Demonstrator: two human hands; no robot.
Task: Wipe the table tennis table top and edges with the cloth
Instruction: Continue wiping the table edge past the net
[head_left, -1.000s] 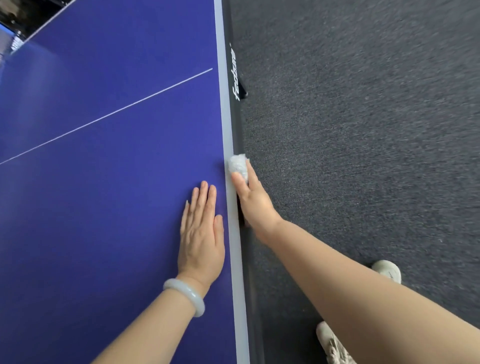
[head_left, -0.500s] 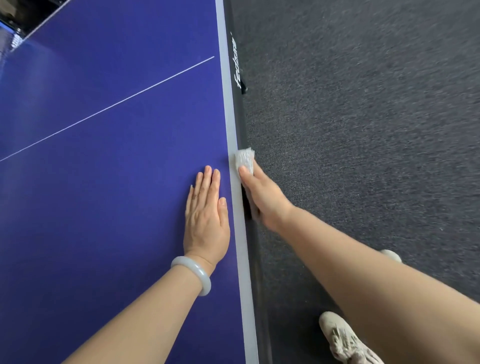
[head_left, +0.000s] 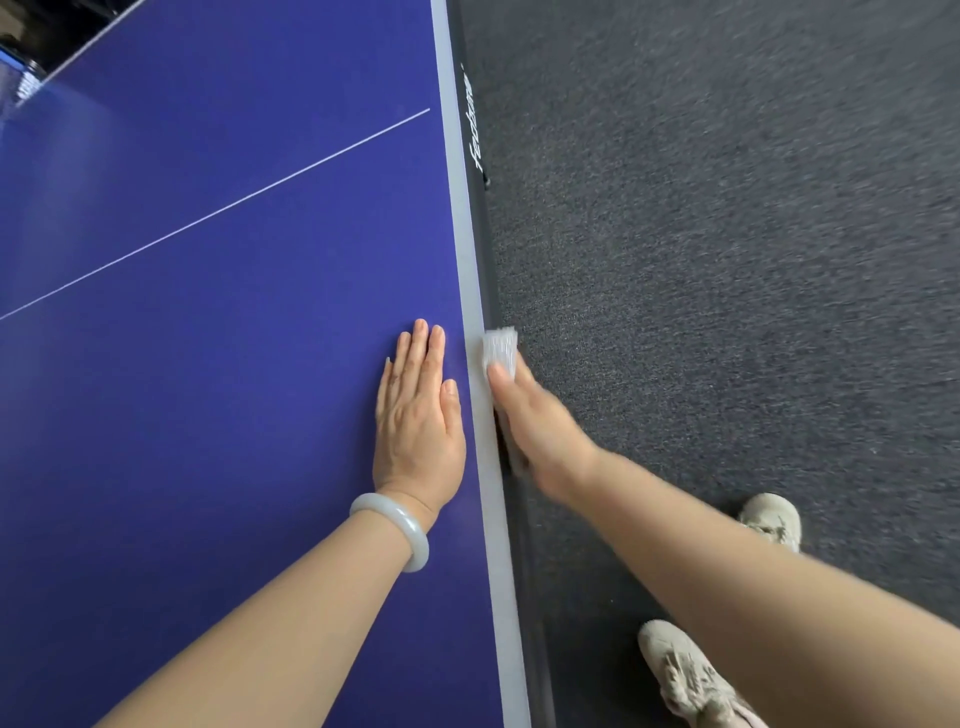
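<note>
— Where's the cloth?

— At the right-hand edge of the table. The small white cloth (head_left: 500, 349) sits on the pale grey border strip (head_left: 470, 291) of the dark blue table tennis table top (head_left: 208, 389) and hangs over onto the black side rail (head_left: 485, 249) below it.

— Who has hold of it?

— The right hand (head_left: 535, 421). Its thumb presses down on the near end of the cloth. The other fingers drop down the side of the table, out of my sight, so I can't tell how they curl. From here it looks like a pinch across the edge. The hand is a little blurred.

— And the other hand?

— The left hand (head_left: 418, 421) lies palm down on the blue surface, fingers straight and close together, thumb alongside, holding nothing. It's just beside the grey strip, level with the right hand, and the strip runs between the two.

— Anything on the wrist?

— A smooth, milky-pale round bangle (head_left: 400, 525) on the left wrist.

— What else is there?

— A thin white line (head_left: 234, 205) crosses the blue top further off, well apart from both hands. The black rail has slanted white lettering that I can't read. Beside the table lies dark grey carpet (head_left: 727, 260), and on it are two beige lace-up shoes (head_left: 685, 675), partly hidden by the right forearm.
</note>
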